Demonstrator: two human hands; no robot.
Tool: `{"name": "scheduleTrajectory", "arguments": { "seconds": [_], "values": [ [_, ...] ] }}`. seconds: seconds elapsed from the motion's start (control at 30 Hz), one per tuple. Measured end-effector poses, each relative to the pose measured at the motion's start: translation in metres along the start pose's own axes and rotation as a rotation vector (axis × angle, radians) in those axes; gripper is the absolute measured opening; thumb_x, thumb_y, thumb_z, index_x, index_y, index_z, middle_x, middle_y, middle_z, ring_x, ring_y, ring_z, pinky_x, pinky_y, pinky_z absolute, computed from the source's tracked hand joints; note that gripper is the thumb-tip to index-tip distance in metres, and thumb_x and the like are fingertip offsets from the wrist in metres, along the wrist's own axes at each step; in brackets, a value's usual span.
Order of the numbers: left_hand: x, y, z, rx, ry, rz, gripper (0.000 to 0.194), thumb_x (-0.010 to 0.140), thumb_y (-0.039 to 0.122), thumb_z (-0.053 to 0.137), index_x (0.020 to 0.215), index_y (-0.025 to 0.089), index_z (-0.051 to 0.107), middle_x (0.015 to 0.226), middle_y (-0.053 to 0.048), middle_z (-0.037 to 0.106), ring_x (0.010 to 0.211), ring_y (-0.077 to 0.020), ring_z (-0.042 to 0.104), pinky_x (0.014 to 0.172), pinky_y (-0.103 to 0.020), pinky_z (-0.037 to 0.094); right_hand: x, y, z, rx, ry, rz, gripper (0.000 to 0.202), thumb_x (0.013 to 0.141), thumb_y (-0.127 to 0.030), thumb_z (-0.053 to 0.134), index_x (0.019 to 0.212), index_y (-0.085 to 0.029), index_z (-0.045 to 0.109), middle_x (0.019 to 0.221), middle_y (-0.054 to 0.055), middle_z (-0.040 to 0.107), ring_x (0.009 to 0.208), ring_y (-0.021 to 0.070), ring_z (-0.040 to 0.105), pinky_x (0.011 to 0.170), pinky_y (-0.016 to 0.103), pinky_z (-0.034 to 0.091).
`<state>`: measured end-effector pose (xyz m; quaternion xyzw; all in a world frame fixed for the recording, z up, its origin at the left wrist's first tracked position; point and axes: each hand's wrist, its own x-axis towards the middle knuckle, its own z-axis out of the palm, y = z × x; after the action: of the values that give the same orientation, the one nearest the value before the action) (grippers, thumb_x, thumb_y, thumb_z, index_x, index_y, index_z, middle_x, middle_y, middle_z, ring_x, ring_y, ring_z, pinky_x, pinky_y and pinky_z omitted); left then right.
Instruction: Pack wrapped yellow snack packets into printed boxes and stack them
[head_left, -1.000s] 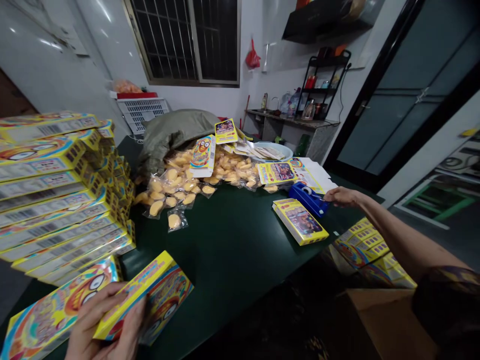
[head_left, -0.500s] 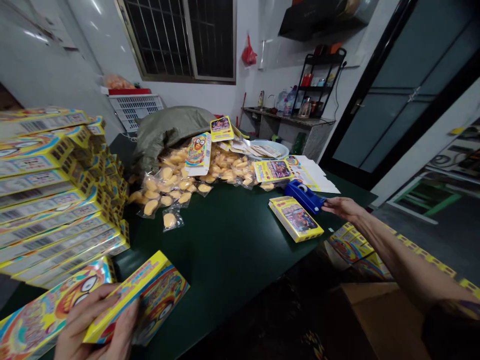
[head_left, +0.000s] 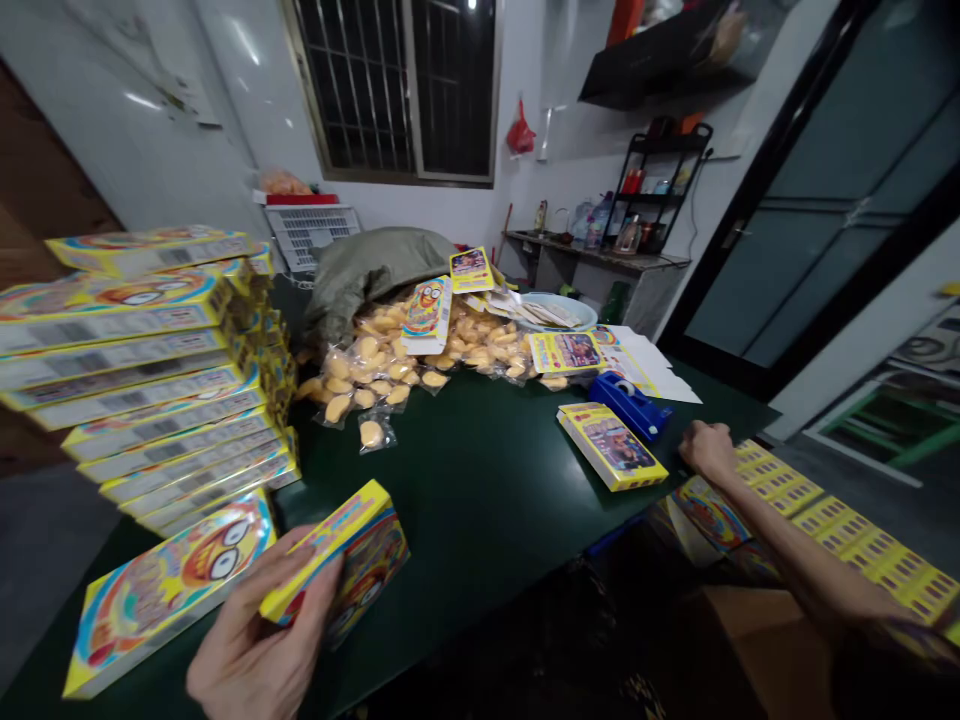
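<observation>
One right grip (head_left: 709, 450), now apart from the blue tape dispenser (head_left: 628, 405)

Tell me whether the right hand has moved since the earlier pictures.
Yes. Judged against the blue tape dispenser, the right hand has moved away from it, toward the near right edge of the table.

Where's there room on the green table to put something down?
The middle: bare green tabletop lies between the left hand and its held box, the wrapped yellow pieces behind, and the yellow box beside the blue tape dispenser. The left is crowded with stacked boxes, the back with pieces and the sack.
</observation>
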<state>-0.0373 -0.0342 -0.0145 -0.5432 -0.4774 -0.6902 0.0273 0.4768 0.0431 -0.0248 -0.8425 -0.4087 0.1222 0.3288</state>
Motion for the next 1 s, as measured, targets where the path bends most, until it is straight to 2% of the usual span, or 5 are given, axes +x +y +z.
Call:
{"name": "scheduleTrajectory", "arguments": {
  "seconds": [0.2, 0.33, 0.5, 0.8, 1.0],
  "values": [
    [-0.009, 0.008, 0.007, 0.038, 0.008, 0.086, 0.015, 0.069, 0.011, 0.072, 0.08, 0.017, 0.064, 0.083, -0.002, 0.069, 0.077, -0.0135, 0.066, 0.069, -0.024, 0.054, -0.082, -0.075, 0.021, 0.15, -0.068, -0.423, 0.014, 0.08, -0.02, 0.056, 0.067, -0.023, 0.056, 0.061, 0.002, 0.055, 0.055, 0.0168, 0.052, 0.056, 0.031, 0.043],
    [-0.012, 0.022, 0.014, 0.034, 0.0, 0.077, 0.013, 0.073, 0.012, 0.069, 0.082, 0.017, 0.061, 0.087, -0.004, 0.068, 0.077, -0.0132, 0.066, 0.067, -0.024, 0.054, -0.182, -0.151, 0.05, 0.565, -0.4, -0.743, 0.02, 0.081, -0.033, 0.06, 0.099, -0.024, 0.059, 0.057, -0.003, 0.055, 0.043, 0.0117, 0.046, 0.042, 0.025, 0.039],
    [-0.018, 0.028, 0.014, 0.028, 0.004, -0.014, 0.013, 0.075, 0.018, 0.067, 0.086, 0.018, 0.059, 0.087, -0.005, 0.068, 0.078, -0.0141, 0.067, 0.067, -0.024, 0.054, -0.271, -0.212, 0.084, 1.016, -0.941, -0.532, 0.083, 0.081, -0.03, 0.062, 0.145, -0.028, 0.009, 0.06, -0.008, 0.058, 0.041, 0.0102, 0.046, 0.037, 0.022, 0.04],
    [-0.027, 0.025, 0.014, -0.014, 0.006, -0.19, 0.029, 0.076, 0.023, 0.068, 0.1, 0.019, 0.052, 0.092, -0.006, 0.069, 0.079, -0.0152, 0.069, 0.069, -0.024, 0.056, -0.28, -0.227, 0.115, 1.197, -1.108, -0.233, 0.085, 0.072, -0.028, 0.071, 0.14, -0.02, 0.021, 0.055, -0.009, 0.054, 0.042, 0.0081, 0.045, 0.036, 0.017, 0.039],
    [-0.028, 0.025, 0.012, 0.021, -0.034, -0.114, 0.031, 0.075, 0.02, 0.068, 0.1, 0.022, 0.051, 0.093, -0.005, 0.069, 0.076, -0.0142, 0.068, 0.065, -0.022, 0.054, -0.285, -0.236, 0.111, 1.049, -0.989, -0.198, 0.081, 0.066, -0.038, 0.074, 0.131, -0.014, 0.031, 0.051, -0.009, 0.055, 0.035, 0.0078, 0.042, 0.032, 0.018, 0.035]
  ]
}}
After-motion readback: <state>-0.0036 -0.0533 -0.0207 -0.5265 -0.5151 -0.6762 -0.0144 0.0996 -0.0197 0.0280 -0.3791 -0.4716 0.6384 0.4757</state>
